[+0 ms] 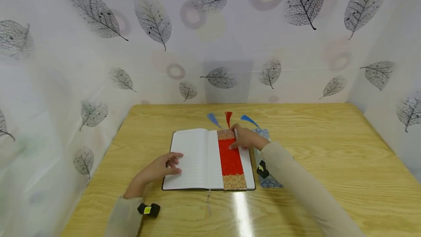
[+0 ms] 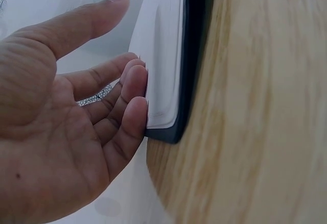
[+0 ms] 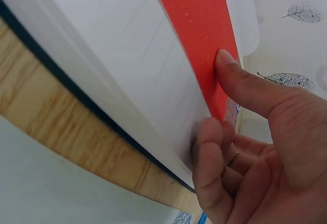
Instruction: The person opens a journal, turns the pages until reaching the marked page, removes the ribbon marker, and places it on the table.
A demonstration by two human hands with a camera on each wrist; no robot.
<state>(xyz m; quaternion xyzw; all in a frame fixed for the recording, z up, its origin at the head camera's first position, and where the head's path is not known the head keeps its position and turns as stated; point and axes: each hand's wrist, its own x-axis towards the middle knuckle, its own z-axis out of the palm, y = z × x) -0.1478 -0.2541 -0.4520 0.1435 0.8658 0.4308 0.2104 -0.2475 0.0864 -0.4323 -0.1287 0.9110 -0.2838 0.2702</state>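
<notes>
"On the notebook's [image 1: 189,160] right page [image 1: 214,162], what's the right hand [image 1: 246,137] doing?"

"It's pinching the red bookmark [image 1: 231,159] lying there."

"And the left hand [image 1: 159,167]?"

"Relaxed; only the left wrist view is clearly showing its fingertips [image 2: 136,112] touching the page edges [image 2: 166,96]."
</notes>
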